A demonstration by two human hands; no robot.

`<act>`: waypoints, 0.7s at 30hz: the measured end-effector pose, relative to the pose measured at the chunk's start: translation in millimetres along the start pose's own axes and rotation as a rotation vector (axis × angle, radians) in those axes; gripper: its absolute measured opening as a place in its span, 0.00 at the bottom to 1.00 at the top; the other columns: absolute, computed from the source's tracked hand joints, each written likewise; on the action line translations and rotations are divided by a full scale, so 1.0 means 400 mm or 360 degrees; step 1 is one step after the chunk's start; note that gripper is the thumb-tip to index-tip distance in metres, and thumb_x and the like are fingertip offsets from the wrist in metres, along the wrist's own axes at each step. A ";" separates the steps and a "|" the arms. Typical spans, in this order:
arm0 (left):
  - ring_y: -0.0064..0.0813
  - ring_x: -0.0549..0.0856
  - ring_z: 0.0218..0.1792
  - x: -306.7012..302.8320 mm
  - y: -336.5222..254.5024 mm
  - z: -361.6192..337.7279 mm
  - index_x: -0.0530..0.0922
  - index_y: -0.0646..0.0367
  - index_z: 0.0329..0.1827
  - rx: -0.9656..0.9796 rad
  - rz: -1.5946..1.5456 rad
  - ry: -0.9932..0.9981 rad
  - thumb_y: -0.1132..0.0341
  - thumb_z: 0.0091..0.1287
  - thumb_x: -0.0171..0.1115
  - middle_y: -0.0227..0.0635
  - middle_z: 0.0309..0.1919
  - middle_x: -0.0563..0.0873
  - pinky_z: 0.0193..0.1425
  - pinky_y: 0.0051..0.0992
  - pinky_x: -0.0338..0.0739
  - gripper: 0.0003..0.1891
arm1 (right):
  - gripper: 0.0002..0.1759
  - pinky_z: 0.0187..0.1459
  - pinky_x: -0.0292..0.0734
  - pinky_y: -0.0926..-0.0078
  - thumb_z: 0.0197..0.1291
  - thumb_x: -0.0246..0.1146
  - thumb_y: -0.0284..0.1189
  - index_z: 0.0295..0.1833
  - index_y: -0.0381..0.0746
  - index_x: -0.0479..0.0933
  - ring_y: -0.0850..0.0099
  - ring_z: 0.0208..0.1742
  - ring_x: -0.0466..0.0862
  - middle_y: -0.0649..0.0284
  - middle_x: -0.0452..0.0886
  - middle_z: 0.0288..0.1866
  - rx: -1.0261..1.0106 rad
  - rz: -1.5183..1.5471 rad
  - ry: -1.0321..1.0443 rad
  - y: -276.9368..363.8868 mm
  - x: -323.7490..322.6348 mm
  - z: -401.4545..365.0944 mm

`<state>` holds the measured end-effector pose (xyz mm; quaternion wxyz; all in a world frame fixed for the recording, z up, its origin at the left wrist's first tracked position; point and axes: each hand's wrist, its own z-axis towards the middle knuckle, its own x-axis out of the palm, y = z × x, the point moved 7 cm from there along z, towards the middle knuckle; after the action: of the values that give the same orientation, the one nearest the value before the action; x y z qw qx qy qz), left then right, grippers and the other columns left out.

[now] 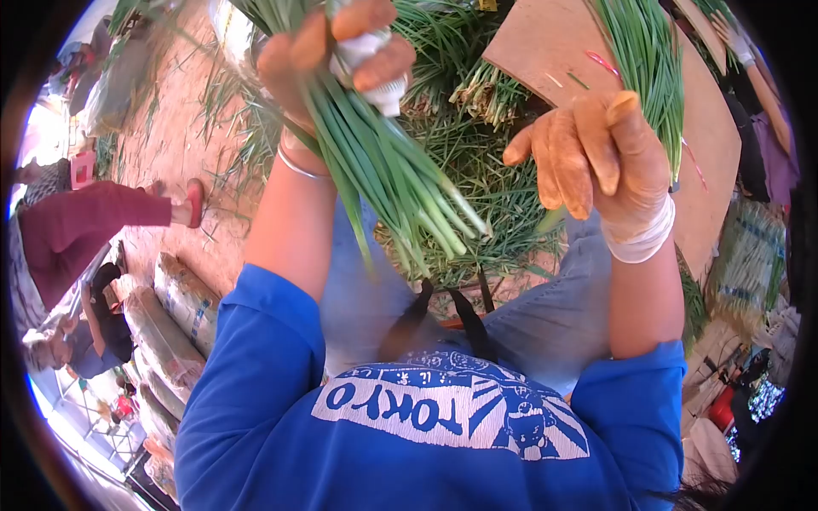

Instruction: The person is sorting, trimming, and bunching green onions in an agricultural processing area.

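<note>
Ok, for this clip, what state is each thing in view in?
Left hand: closed on greens
Held greens: bunched, partly blurred
White object: also in the left hand, details blurred
Right hand: raised, fingers partly curled, no visible load
Greens on board: lying in a bundle
Red tie: looks unfastened
Leaf scraps: scattered

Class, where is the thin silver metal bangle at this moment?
In the head view, the thin silver metal bangle is left of centre, around the wrist of the left hand, beside the held green stalks.
</note>
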<state>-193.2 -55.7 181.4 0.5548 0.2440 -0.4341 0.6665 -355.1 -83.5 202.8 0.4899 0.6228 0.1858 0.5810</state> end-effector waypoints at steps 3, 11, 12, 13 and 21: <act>0.18 0.76 0.37 -0.008 -0.038 0.001 0.76 0.49 0.33 -0.0069 0.0027 0.0036 0.59 0.60 0.63 0.21 0.44 0.73 0.46 0.32 0.72 0.07 | 0.29 0.44 0.75 0.62 0.64 0.53 0.44 0.12 0.44 0.61 0.65 0.24 0.77 0.55 0.75 0.19 -0.0097 -0.0269 -0.0174 0.007 -0.002 0.003; 0.25 0.78 0.42 -0.052 -0.049 0.012 0.76 0.55 0.40 0.0139 0.0208 -0.0409 0.59 0.62 0.60 0.28 0.45 0.76 0.36 0.32 0.79 0.10 | 0.26 0.54 0.71 0.68 0.61 0.58 0.49 0.52 0.38 0.73 0.69 0.48 0.79 0.60 0.79 0.47 0.0619 0.0171 -0.0551 -0.174 -0.031 0.011; 0.21 0.78 0.43 -0.060 -0.048 0.013 0.76 0.55 0.39 0.0126 0.0316 -0.0531 0.58 0.62 0.59 0.26 0.44 0.76 0.38 0.30 0.79 0.11 | 0.32 0.52 0.75 0.63 0.59 0.58 0.54 0.58 0.39 0.70 0.69 0.44 0.81 0.60 0.79 0.50 0.0783 0.0450 -0.0282 -0.223 -0.009 0.010; 0.24 0.80 0.42 -0.080 -0.066 -0.012 0.79 0.60 0.43 0.0275 0.0561 -0.0815 0.59 0.63 0.57 0.32 0.43 0.79 0.33 0.28 0.82 0.14 | 0.33 0.53 0.74 0.59 0.59 0.58 0.54 0.59 0.39 0.68 0.66 0.46 0.81 0.59 0.78 0.52 0.0850 0.0697 -0.0250 -0.250 0.025 0.001; 0.24 0.83 0.33 -0.191 -0.070 -0.064 0.78 0.62 0.52 -0.0084 0.1188 -0.1498 0.58 0.66 0.55 0.38 0.38 0.84 0.38 0.24 0.82 0.18 | 0.29 0.53 0.75 0.50 0.57 0.62 0.27 0.64 0.36 0.64 0.52 0.52 0.80 0.47 0.77 0.52 0.1136 0.1085 -0.0250 -0.278 0.097 -0.016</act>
<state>-142.1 -73.9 115.5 0.0371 0.3301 -0.7059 0.6256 -313.5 0.4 131.0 0.0411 0.8187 0.1215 0.5597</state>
